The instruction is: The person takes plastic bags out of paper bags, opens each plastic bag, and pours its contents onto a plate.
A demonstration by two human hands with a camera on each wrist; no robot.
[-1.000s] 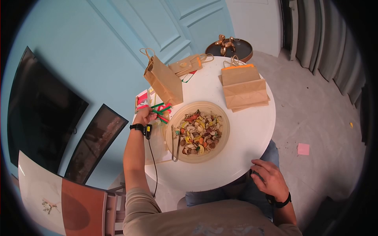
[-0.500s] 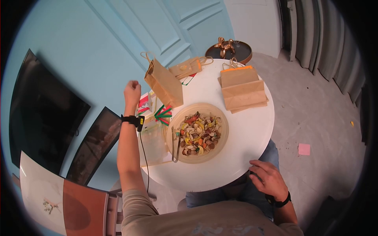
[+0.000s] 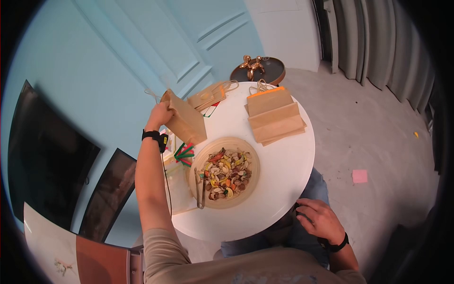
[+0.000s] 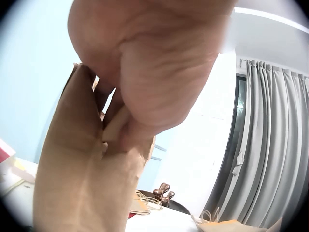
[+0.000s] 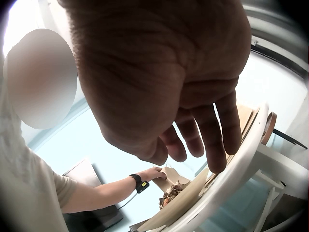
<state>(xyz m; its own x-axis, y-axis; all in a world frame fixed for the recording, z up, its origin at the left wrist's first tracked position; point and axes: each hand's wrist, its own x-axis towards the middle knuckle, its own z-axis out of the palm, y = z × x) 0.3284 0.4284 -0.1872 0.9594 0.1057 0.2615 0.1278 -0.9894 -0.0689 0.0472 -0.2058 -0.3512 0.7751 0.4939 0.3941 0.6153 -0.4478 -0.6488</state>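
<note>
Across the white table point(image 3: 283, 175), a paper bag point(image 3: 187, 119) stands just beyond the plate point(image 3: 255, 165), left hand point(image 3: 162, 116) at its mouth, whether pinching I can't tell; gentle handling should prevent tipping. The right hand point(image 3: 325, 222) hangs loose.

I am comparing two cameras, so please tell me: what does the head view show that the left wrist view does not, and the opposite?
Only the head view: the right hand, the tongs, the round plate and the pink square.

Only the left wrist view: the palm side of the left hand and the curtain's top edge.

Both: the left hand gripping the standing paper bag near its top, the copper-coloured balloon dog, the white table and the curtain's folds.
</note>
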